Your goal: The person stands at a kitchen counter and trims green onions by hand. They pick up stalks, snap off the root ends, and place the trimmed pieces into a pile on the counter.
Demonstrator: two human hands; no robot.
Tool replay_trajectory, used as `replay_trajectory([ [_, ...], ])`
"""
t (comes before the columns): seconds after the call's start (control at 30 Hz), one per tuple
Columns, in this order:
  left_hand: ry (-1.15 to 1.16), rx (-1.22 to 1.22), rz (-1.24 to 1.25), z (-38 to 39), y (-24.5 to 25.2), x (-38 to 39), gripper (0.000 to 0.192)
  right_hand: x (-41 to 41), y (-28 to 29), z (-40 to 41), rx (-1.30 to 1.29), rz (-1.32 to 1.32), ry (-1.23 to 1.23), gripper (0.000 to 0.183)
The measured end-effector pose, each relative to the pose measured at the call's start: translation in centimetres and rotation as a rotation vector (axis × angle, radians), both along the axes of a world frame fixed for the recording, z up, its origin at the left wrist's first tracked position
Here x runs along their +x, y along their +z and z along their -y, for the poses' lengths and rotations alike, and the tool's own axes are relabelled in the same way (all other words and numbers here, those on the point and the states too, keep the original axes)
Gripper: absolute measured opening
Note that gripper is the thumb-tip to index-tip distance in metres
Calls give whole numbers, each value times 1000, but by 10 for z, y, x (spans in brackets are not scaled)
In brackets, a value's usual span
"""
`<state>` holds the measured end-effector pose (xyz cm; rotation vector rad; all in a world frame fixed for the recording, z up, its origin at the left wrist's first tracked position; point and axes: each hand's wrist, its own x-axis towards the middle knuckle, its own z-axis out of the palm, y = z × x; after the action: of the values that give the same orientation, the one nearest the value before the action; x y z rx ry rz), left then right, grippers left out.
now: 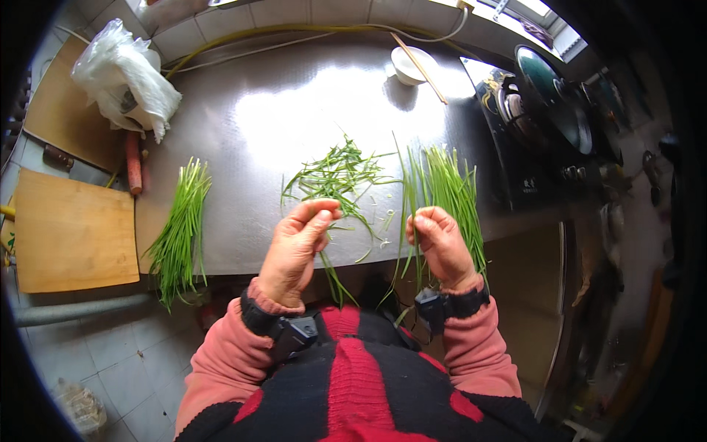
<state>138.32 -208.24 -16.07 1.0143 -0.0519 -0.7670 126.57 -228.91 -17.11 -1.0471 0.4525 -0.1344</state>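
My right hand (440, 243) grips a few long garlic chive blades (407, 190) between thumb and fingers. My left hand (298, 248) is pinched closed at the fingertips, and several thin green chive blades (331, 276) hang below it past the counter's front edge. Between and beyond my hands lies a loose heap of chive trimmings (337, 171), with small pale scraps (388, 220) near it. A thick bundle of garlic chives (453, 190) lies just behind my right hand. Another neat bundle (182, 232) rests at the left, its leaf tips drooping over the edge.
The metal counter (243, 232) carries a white bowl (413, 65) with chopsticks (420, 69) across it. On the right stands a gas stove (519, 166) with a lidded pan (552, 99). At left are a wooden cutting board (77, 232), a knife handle (58, 158) and a plastic bag (121, 77).
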Motion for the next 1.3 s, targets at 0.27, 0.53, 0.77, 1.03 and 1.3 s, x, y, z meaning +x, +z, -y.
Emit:
replay_trajectory([
  [0.27, 17, -23, -103, 6, 4, -8, 21, -2, 0, -52, 115, -49, 313, 10],
  [0.53, 23, 56, -125, -11, 6, -11, 13, 17, 5, -66, -267, 2, 200, 26],
  [0.77, -51, 88, 36, -19, 15, -13, 11, 32, 23, -72, -373, 101, 273, 11],
  [1.03, -151, 255, 258, -23, 25, -15, 9, 32, 32, -56, 202, -164, 432, 8],
  [1.3, -205, 337, 360, -27, 23, -15, 8, 34, 44, -39, 186, -154, 362, 10],
])
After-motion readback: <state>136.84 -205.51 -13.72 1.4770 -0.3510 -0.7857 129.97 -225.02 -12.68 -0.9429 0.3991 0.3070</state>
